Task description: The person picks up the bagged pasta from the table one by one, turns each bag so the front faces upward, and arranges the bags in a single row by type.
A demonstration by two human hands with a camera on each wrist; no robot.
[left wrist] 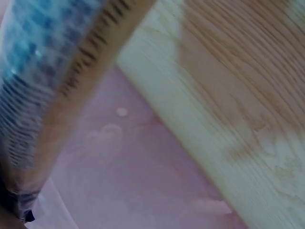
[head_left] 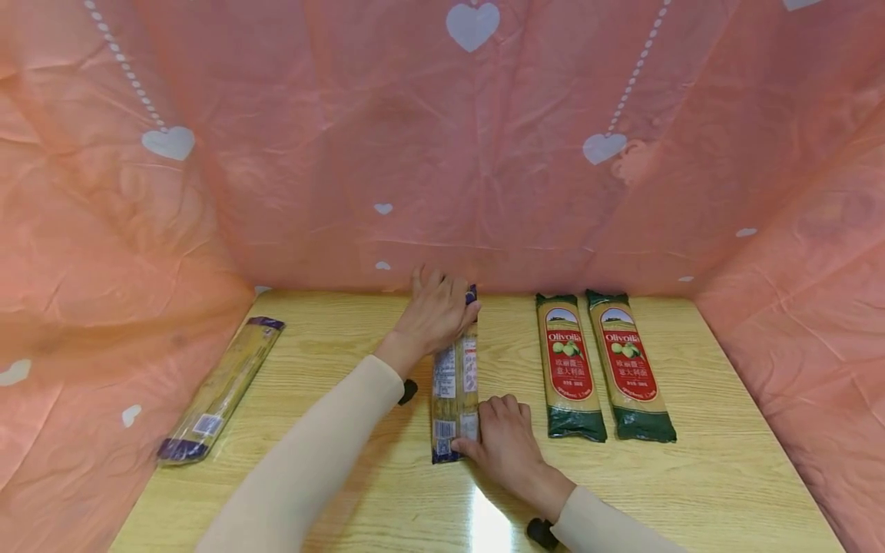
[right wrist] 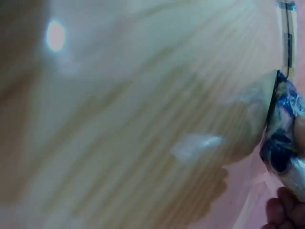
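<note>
A long spaghetti packet (head_left: 455, 384) with purple ends stands lengthwise in the middle of the head view, its label and barcode side showing. My left hand (head_left: 437, 313) grips its far end, thumb along the right edge. At the near end my right hand (head_left: 508, 445) holds the lower right corner, thumb over the face and fingers beside the edge. In the left wrist view the packet (left wrist: 47, 81) crosses the upper left, blurred. The right wrist view has its crumpled dark blue end (right wrist: 281, 124) at the right edge, beside some fingertips.
On the wooden table (head_left: 719, 476), two green-ended Olivoila spaghetti packets lie at right: one nearer (head_left: 570, 369), one farther right (head_left: 631, 369). Another purple-ended packet (head_left: 224, 388) lies slanted at left. A pink heart-patterned cloth (head_left: 311, 192) walls the back and sides.
</note>
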